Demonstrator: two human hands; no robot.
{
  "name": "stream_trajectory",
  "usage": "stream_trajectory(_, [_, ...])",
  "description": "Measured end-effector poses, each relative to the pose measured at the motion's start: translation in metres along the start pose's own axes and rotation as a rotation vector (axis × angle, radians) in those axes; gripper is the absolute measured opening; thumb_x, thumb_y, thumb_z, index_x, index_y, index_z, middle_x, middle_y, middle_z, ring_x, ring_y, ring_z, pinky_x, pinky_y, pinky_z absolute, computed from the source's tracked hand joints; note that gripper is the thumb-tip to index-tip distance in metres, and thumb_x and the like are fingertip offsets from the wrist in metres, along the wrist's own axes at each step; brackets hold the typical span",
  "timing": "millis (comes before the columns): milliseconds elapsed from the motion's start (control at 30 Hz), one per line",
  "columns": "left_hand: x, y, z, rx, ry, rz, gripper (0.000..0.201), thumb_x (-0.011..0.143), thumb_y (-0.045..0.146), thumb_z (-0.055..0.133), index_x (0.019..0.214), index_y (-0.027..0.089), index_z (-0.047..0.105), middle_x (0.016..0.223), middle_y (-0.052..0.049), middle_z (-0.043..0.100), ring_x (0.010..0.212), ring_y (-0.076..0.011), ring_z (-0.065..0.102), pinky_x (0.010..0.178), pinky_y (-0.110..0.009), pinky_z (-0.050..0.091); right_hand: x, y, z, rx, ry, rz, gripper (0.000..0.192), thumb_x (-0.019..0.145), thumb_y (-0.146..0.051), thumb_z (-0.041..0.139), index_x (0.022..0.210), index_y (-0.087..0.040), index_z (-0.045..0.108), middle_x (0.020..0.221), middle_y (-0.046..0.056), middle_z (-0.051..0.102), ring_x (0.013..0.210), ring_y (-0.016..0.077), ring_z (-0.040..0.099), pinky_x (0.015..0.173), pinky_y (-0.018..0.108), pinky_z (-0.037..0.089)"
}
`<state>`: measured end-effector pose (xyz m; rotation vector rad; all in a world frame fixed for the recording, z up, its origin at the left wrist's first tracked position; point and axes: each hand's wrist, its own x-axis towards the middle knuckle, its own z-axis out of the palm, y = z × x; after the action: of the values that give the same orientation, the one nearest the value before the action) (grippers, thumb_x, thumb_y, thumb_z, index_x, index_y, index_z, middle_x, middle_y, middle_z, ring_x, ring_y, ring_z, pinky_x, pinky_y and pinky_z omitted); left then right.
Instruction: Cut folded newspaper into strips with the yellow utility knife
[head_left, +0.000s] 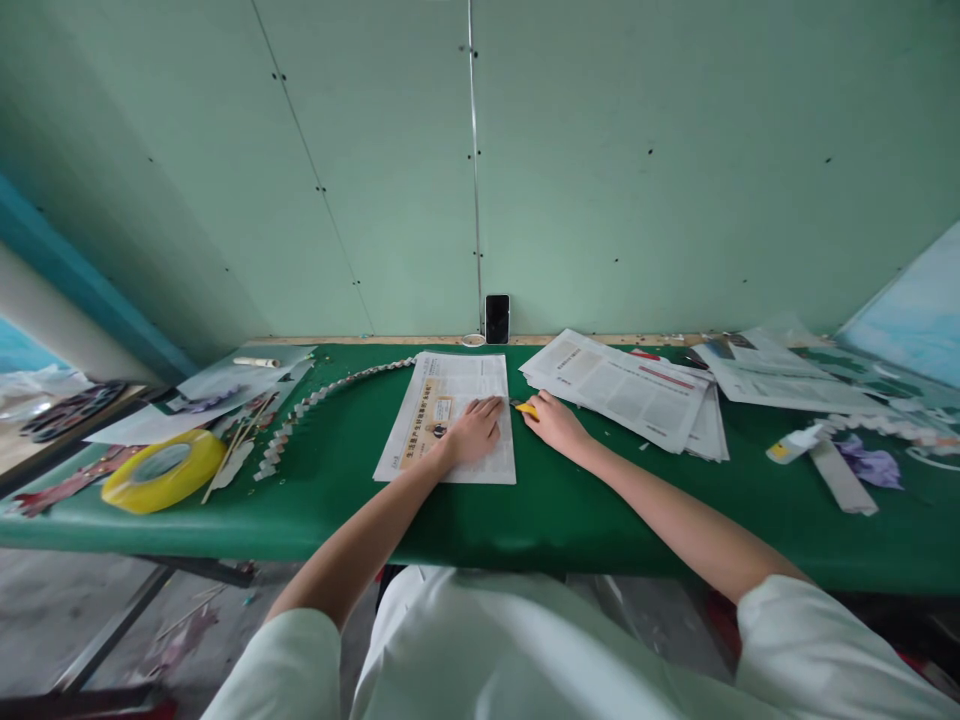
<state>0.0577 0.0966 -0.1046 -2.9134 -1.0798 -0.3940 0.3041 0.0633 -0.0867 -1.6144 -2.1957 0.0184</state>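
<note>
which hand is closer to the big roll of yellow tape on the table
Left. The left hand lies flat on the newspaper sheet, well right of the yellow tape roll. The right hand, holding a yellow cutter, is farther right still.

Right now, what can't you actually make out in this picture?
1. Yellow tool: head view, mostly hidden in the right hand; its tip and kind are unclear.
2. Newspaper sheet: print too small to read; the left hand covers part.
3. Phone: screen dark, too small for detail.
4. Tape roll: blurred near the left edge.
5. Paper stack: lower sheets hidden by the upper ones.
</note>
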Motion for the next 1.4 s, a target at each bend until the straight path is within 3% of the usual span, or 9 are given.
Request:
stream_trajectory(600, [0.001, 0.001, -0.001, 0.041, 0.018, 0.02, 0.062, 0.114, 0.031, 0.027, 0.172, 0.013, 0.039, 0.176, -0.017, 0.045, 0.165, -0.0286, 0.04, 0.135, -0.048, 0.029, 0.007, -0.004, -0.005, 0.022, -0.028, 0.042, 0.008, 0.108, -0.027, 0.063, 0.102, -0.022, 0.064, 0.115, 0.012, 0.066, 0.095, 0.026, 0.072, 0.08, 0.034, 0.057])
stream_trajectory(833, [-0.001, 0.005, -0.004, -0.007, 0.007, -0.005, 0.062, 0.112, 0.029, 0.029, 0.171, 0.015, 0.04, 0.176, -0.016, 0.046, 0.165, -0.0286, 0.04, 0.136, -0.048, 0.028, 0.011, -0.001, -0.004, 0.017, -0.029, 0.014, 0.006, 0.108, -0.026, 0.063, 0.106, -0.022, 0.066, 0.118, 0.014, 0.067, 0.103, 0.029, 0.072, 0.083, 0.036, 0.057])
stream_trajectory(967, [0.008, 0.0, -0.013, -0.019, -0.017, -0.007, 0.06, 0.106, 0.028, 0.039, 0.164, 0.014, 0.051, 0.17, -0.016, 0.053, 0.157, -0.0325, 0.05, 0.13, -0.048, 0.039, 0.014, 0.001, -0.004, 0.015, -0.054, 0.001, 0.005, 0.106, -0.025, 0.064, 0.108, -0.021, 0.067, 0.121, 0.015, 0.066, 0.105, 0.0295, 0.072, 0.082, 0.036, 0.057])
stream_trajectory(1133, [0.042, -0.012, -0.028, -0.034, -0.182, -0.009, 0.041, 0.105, 0.028, 0.048, 0.136, 0.017, 0.072, 0.139, -0.016, 0.074, 0.127, -0.0336, 0.07, 0.11, -0.043, 0.056, 0.017, -0.002, -0.009, 0.013, -0.098, 0.031, 0.008, 0.107, -0.029, 0.066, 0.109, -0.02, 0.066, 0.121, 0.015, 0.066, 0.098, 0.0278, 0.072, 0.076, 0.033, 0.054])
stream_trajectory(1233, [0.053, -0.012, -0.022, -0.038, -0.115, -0.054, 0.038, 0.108, 0.025, 0.042, 0.131, 0.016, 0.071, 0.136, -0.018, 0.072, 0.129, -0.033, 0.067, 0.113, -0.044, 0.054, 0.018, -0.004, -0.01, 0.01, -0.103, 0.074, 0.01, 0.107, -0.03, 0.066, 0.108, -0.02, 0.066, 0.121, 0.015, 0.067, 0.096, 0.027, 0.073, 0.075, 0.033, 0.054])
stream_trajectory(1400, [0.047, -0.011, 0.007, -0.061, 0.071, -0.125, 0.052, 0.109, 0.026, 0.036, 0.157, 0.011, 0.051, 0.161, -0.023, 0.056, 0.155, -0.0368, 0.049, 0.125, -0.057, 0.045, 0.018, -0.005, -0.006, -0.001, -0.061, 0.072, 0.006, 0.105, -0.026, 0.068, 0.107, -0.021, 0.067, 0.121, 0.013, 0.068, 0.1, 0.0267, 0.074, 0.082, 0.033, 0.056])
